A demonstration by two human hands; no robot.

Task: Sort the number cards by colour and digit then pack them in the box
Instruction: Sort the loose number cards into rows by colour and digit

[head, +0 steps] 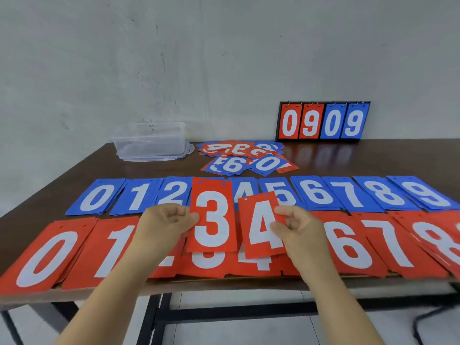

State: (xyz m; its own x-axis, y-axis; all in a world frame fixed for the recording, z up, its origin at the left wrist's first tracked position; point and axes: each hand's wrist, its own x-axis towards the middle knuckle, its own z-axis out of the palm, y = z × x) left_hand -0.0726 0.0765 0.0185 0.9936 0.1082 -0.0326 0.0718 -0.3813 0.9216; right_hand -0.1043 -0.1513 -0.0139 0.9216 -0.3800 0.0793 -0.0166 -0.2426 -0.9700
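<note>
Both hands hover over the red row — left hand [164,221] pinching a red 3 card [212,215], right hand [297,226] pinching a red 4 card [263,229]. Sorting is mid-way: each should drop onto its matching red pile below, while the unsorted heap [245,155] and box [149,140] wait behind.

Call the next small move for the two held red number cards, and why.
Probably lower both: the left hand pinches a red card with a white 3, the right hand a red card with a white 4, each hovering above the matching red 3 pile and red 4 pile in the near row. The mixed heap of cards behind is unsorted.
</note>
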